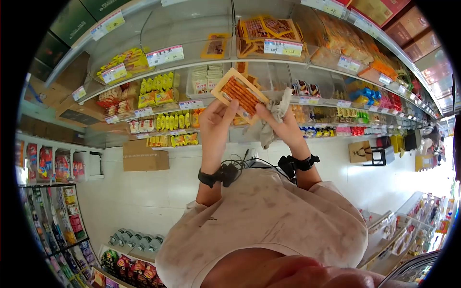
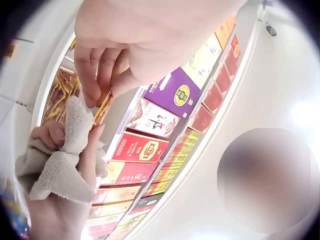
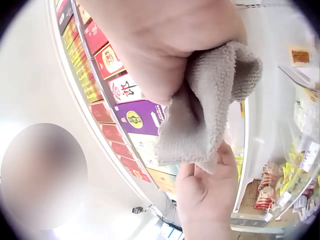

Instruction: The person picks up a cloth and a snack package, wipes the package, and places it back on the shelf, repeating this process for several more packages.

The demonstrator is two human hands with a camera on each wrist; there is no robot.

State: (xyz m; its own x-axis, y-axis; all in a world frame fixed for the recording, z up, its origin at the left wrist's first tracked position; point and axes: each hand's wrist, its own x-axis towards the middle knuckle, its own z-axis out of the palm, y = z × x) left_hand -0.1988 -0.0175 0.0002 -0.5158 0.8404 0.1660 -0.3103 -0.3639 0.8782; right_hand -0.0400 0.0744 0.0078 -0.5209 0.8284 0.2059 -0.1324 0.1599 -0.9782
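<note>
1 snack packet (image 1: 240,93), left grip (image 1: 214,122) tight on its edge, right grip (image 1: 284,126) around cloth (image 1: 278,106) against it

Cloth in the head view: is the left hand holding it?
No, the grey cloth is bunched in the right hand, while the left hand pinches only the snack packet.

The left hand (image 1: 216,122) and right hand (image 1: 284,126) hold a flat snack packet (image 1: 240,93) before the far shelves (image 1: 206,61). A grey cloth (image 1: 276,111) is bunched in the right hand.
</note>
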